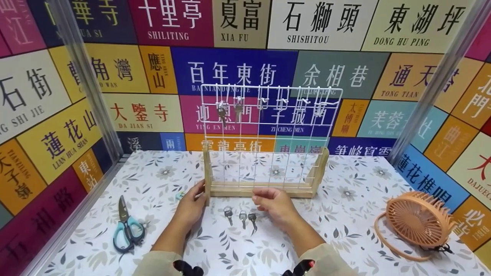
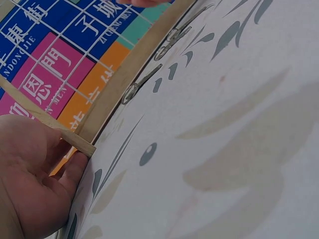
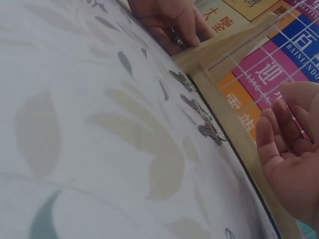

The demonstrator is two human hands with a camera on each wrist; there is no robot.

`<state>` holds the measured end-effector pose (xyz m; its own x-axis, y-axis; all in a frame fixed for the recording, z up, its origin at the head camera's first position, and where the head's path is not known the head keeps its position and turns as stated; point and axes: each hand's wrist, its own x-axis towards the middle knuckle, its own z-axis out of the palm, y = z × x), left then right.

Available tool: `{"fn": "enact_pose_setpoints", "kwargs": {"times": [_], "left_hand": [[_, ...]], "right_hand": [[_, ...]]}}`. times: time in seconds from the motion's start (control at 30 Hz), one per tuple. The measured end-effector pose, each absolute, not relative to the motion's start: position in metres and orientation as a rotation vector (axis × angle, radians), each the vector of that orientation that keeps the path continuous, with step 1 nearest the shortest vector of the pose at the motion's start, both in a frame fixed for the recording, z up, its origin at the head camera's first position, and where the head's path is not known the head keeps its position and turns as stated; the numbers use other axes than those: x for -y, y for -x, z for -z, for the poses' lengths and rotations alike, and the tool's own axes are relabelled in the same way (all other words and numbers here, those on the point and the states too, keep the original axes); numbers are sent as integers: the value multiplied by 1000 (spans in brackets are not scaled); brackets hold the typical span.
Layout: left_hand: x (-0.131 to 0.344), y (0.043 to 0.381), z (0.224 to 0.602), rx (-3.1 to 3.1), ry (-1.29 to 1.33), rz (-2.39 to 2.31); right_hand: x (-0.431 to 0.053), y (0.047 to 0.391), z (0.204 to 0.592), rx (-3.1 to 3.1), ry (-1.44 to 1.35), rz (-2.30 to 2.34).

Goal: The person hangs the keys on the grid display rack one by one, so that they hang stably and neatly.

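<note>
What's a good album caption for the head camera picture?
Left hand and right hand at a wire rack, with keys, scissors and a fan on the table.

Frame (image 1: pixel 226 191): pale wood, smooth, matt, grain faintly vis. Wire grid (image 1: pixel 268 124): thin metal w/ white coat, slight sheen. Loose keys (image 1: pixel 242 218): bare metal, silvery, shiny in pts. Scissors (image 1: pixel 123 209): dk metal blades; handles smooth plastic. Fan (image 1: pixel 418 220): orange plastic, smooth, semi-matt. Worktop (image 1: pixel 364 180): smooth printed cover, cloth or plastic unclear. Corner posts (image 1: pixel 425 84): glossy, mat'l unclear. Sleeves (image 1: pixel 157 264): matt cloth.
</note>
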<state>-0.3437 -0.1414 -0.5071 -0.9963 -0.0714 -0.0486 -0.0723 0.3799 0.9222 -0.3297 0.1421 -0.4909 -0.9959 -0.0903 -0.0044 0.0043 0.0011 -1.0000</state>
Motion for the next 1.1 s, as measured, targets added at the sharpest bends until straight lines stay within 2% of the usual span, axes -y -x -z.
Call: {"fn": "enact_pose_setpoints", "kwargs": {"times": [0.23, 0.63, 0.93, 1.1], "left_hand": [[140, 341, 508, -2640, 62, -1799], [142, 343, 507, -2630, 111, -1749], [140, 343, 505, -2640, 115, -1739], [143, 341, 505, -2632, 108, -1737]], "right_hand": [[-144, 330, 505, -2334, 63, 1960], [-147, 335, 512, -2582, 347, 1553], [-147, 330, 509, -2583, 308, 1527], [-145, 328, 508, -2606, 384, 1486]]}}
